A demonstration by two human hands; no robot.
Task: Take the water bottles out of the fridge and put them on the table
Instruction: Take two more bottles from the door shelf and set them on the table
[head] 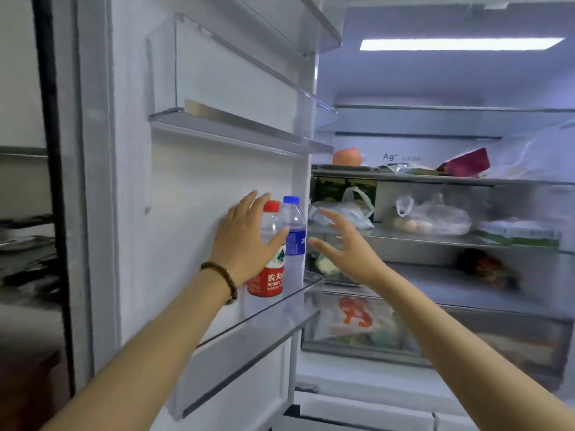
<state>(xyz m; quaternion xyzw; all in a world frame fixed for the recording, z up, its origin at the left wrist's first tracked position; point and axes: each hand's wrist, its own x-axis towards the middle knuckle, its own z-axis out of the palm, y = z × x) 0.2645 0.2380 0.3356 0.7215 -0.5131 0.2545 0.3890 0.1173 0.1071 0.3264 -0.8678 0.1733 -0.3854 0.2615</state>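
Note:
Two water bottles stand upright side by side in the open fridge door's lower shelf [264,318]. The red-capped bottle with a red label [270,275] is on the left, the blue-capped bottle with a blue label [295,241] on the right. My left hand [245,237] is spread around the red-capped bottle, fingers behind it and thumb in front, not closed. My right hand [345,244] hovers open just right of the blue-capped bottle, fingers apart and holding nothing.
The fridge interior on the right holds an apple [348,156], plastic bags of food [432,214] and packages on glass shelves, with a drawer [435,334] below. An empty door shelf [236,129] juts out above the bottles. A dark cabinet stands at far left.

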